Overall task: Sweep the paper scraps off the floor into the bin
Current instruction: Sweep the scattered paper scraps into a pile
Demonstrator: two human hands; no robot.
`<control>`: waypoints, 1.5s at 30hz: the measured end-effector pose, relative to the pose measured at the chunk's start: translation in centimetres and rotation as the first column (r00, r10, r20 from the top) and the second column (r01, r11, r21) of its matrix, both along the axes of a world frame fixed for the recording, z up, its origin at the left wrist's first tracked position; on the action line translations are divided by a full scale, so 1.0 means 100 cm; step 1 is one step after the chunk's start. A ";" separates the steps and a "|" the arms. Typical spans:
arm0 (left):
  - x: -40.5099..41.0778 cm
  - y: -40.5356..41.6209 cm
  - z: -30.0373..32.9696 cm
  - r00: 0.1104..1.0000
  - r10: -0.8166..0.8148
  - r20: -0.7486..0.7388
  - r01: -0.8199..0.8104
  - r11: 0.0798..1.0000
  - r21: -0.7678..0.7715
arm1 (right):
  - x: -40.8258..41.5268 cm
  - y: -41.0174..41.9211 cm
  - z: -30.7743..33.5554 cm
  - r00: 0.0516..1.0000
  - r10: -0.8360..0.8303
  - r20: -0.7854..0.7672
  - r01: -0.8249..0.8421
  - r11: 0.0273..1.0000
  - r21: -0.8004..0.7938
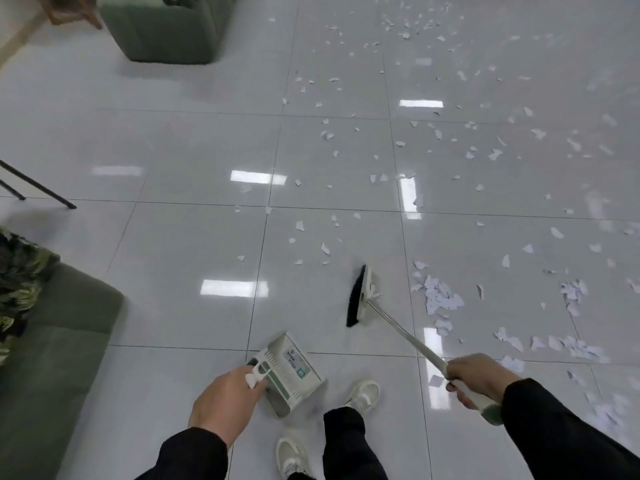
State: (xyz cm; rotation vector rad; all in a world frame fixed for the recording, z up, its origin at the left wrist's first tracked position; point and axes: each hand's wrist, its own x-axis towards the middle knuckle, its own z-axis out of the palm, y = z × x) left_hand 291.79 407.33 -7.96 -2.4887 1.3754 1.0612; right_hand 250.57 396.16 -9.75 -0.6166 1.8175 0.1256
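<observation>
head view: bin unseen, far scraps [433,26] blurred

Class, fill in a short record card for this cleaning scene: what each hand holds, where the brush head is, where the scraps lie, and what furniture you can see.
left hand: holds dustpan by its handle
right hand: grips broom handle
brush head: on the floor, left of a scrap pile
paper scraps: scattered over white tiles, mostly right and ahead
furniture: green sofa at left, green seat at top
</observation>
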 end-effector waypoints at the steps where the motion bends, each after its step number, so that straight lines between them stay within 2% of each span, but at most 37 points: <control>1: -0.002 -0.003 0.004 1.000 -0.022 0.003 0.022 1.000 0.001 | -0.011 -0.006 0.000 0.999 -0.018 -0.031 0.017 1.000 -0.026; 6: -0.051 -0.088 0.000 0.993 -0.108 -0.044 0.108 0.994 -0.006 | -0.098 -0.065 -0.003 0.980 -0.145 -0.134 0.140 0.989 -0.050; 7: -0.048 -0.088 0.003 0.994 -0.088 -0.056 0.088 0.996 -0.012 | -0.097 -0.072 -0.002 0.982 -0.126 -0.142 0.119 0.991 -0.055; 9: -0.083 -0.135 0.004 0.985 -0.163 -0.061 0.162 0.987 -0.023 | -0.140 -0.083 0.010 0.968 -0.215 -0.129 0.208 0.976 -0.071; 13: -0.118 -0.184 0.010 0.968 -0.239 -0.080 0.234 0.970 -0.062 | -0.170 -0.081 0.032 0.940 -0.332 -0.076 0.324 0.941 -0.099; 16: -0.152 -0.224 0.013 0.937 -0.342 -0.074 0.337 0.939 -0.072 | -0.190 -0.061 0.052 0.878 -0.478 0.009 0.475 0.871 -0.129; 18: -0.187 -0.259 0.009 0.898 -0.426 -0.107 0.420 0.904 -0.074 | -0.205 -0.037 0.064 0.803 -0.594 0.058 0.595 0.788 -0.159; 19: -0.187 -0.264 0.011 0.899 -0.423 -0.111 0.417 0.906 -0.073 | -0.198 -0.035 0.063 0.797 -0.598 0.087 0.603 0.780 -0.168; 22: -0.219 -0.302 0.006 0.857 -0.495 -0.145 0.485 0.869 -0.102 | -0.191 -0.011 0.063 0.701 -0.700 0.134 0.712 0.679 -0.181; 24: -0.242 -0.334 -0.002 0.806 -0.573 -0.149 0.564 0.820 -0.102 | -0.179 0.003 0.054 0.575 -0.800 0.170 0.818 0.566 -0.102; 25: -0.244 -0.338 -0.002 0.809 -0.568 -0.147 0.559 0.823 -0.105 | -0.168 0.005 0.057 0.547 -0.815 0.194 0.834 0.551 -0.038; 27: -0.260 -0.374 -0.013 0.745 -0.649 -0.154 0.643 0.760 -0.092 | -0.143 0.005 0.054 0.433 -0.880 0.194 0.893 0.448 0.039; 28: -0.260 -0.378 -0.013 0.742 -0.654 -0.145 0.649 0.756 -0.091 | -0.134 0.005 0.058 0.404 -0.889 0.215 0.905 0.422 0.046; 30: -0.270 -0.417 -0.024 0.664 -0.731 -0.158 0.727 0.680 -0.096 | -0.105 -0.007 0.058 0.201 -0.958 0.202 0.974 0.217 0.059; 31: -0.272 -0.419 -0.022 0.654 -0.741 -0.154 0.735 0.670 -0.104 | -0.095 -0.008 0.065 0.140 -0.968 0.210 0.986 0.156 0.062; 33: -0.276 -0.463 -0.027 0.578 -0.796 -0.182 0.797 0.598 -0.084 | -0.057 -0.030 0.064 -0.023 -0.981 0.191 0.997 -0.007 0.080; 36: -0.280 -0.508 -0.030 0.526 -0.825 -0.208 0.833 0.549 -0.071 | -0.017 -0.061 0.063 -0.174 -0.964 0.200 0.981 -0.152 0.121; 40: -0.286 -0.538 -0.026 0.501 -0.836 -0.224 0.847 0.526 -0.071 | -0.003 -0.100 0.057 -0.386 -0.898 0.212 0.920 -0.359 0.155; 42: -0.285 -0.568 -0.026 0.470 -0.858 -0.206 0.870 0.490 -0.059 | 0.000 -0.137 0.043 -0.495 -0.837 0.235 0.866 -0.450 0.220; 45: -0.286 -0.592 -0.028 0.447 -0.872 -0.203 0.884 0.465 -0.050 | -0.007 -0.189 0.023 -0.607 -0.734 0.305 0.793 -0.534 0.295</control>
